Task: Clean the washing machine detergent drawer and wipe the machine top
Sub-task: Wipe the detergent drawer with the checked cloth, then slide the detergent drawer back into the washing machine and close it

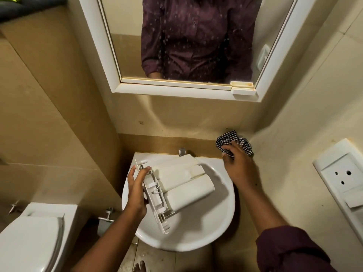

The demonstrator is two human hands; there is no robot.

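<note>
Left hand (136,190) grips detergent drawer (176,188) front panel over sink (214,234); right hand (236,163) reaches out, fingers pinching checkered cloth (228,140).

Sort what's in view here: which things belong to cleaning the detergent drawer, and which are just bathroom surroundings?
Part of the job:
- detergent drawer, upside down over the sink, gripped at its front panel by the left hand
- checkered cloth, held by the right hand on the ledge
- tap

Just surroundings:
- mirror
- toilet
- wall socket

Mirror (125,36), toilet (29,236), wall socket (341,177)
</note>
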